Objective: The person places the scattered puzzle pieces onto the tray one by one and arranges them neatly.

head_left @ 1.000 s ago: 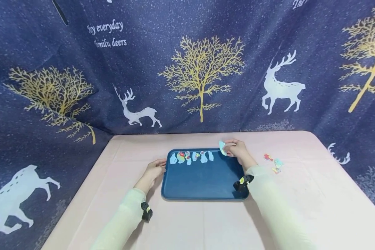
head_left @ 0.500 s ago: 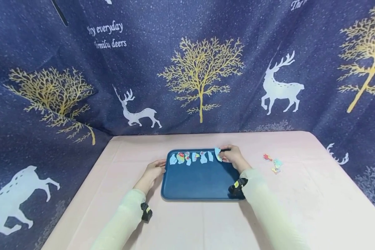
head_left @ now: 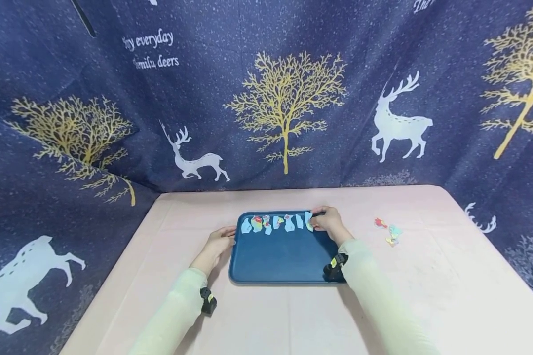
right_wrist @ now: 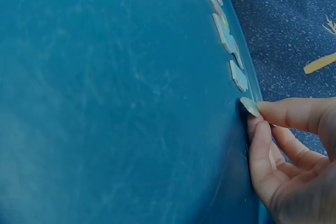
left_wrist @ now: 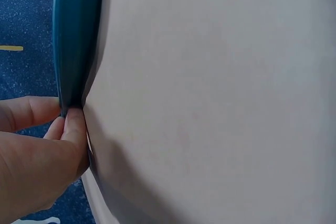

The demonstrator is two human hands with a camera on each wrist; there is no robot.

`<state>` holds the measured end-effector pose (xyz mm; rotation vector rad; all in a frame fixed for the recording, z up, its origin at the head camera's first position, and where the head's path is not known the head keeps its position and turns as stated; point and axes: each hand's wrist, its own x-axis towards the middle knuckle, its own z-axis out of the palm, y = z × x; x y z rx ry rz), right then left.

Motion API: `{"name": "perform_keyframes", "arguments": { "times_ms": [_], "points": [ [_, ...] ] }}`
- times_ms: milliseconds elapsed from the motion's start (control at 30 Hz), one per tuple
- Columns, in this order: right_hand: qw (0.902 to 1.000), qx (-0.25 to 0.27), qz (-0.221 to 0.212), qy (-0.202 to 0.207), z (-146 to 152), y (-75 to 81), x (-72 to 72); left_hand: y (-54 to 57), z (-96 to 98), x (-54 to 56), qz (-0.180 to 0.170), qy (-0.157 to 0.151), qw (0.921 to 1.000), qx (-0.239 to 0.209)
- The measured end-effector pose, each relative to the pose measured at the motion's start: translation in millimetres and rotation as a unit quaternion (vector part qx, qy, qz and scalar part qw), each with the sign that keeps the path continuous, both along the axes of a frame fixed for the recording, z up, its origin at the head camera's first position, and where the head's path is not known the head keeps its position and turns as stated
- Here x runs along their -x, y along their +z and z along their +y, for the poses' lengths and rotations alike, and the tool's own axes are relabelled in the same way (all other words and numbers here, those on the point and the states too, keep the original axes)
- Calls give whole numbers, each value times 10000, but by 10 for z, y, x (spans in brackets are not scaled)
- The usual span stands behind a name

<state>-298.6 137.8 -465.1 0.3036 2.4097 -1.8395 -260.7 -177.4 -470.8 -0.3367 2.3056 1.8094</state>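
A blue rectangular tray (head_left: pixel 288 261) lies on the table, with a row of irregular light-blue puzzle pieces (head_left: pixel 289 223) along its far side. My left hand (head_left: pixel 218 245) grips the tray's left rim; thumb and fingers pinch the edge (left_wrist: pixel 79 40) in the left wrist view. At the right end of the row, my right hand (head_left: pixel 330 223) pinches a pale blue puzzle piece (head_left: pixel 308 220) between thumb and fingers. That piece (right_wrist: pixel 250 106) is tilted by the tray's far rim in the right wrist view, partly covered by the fingertips.
Several colourful puzzle pieces (head_left: pixel 393 230) lie in a loose cluster on the pink tablecloth (head_left: pixel 426 276), right of the tray. Behind the table hangs a dark blue cloth (head_left: pixel 257 167) printed with deer and trees.
My right hand has moved left and toward me, bringing its puzzle piece from the far rim to the row's right end. The left hand stays at the tray.
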Motion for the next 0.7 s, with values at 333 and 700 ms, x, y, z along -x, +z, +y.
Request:
{"name": "perform_keyframes", "arguments": {
  "times_ms": [333, 700],
  "points": [
    [9961, -886, 45, -24, -6, -1, 3, -28, -13, -4, 42, -20, 10000, 20],
    [9935, -1136, 23, 77, 1, 5, 10, -17, 3, 1, 52, -59, 9999, -87]
  ]
}}
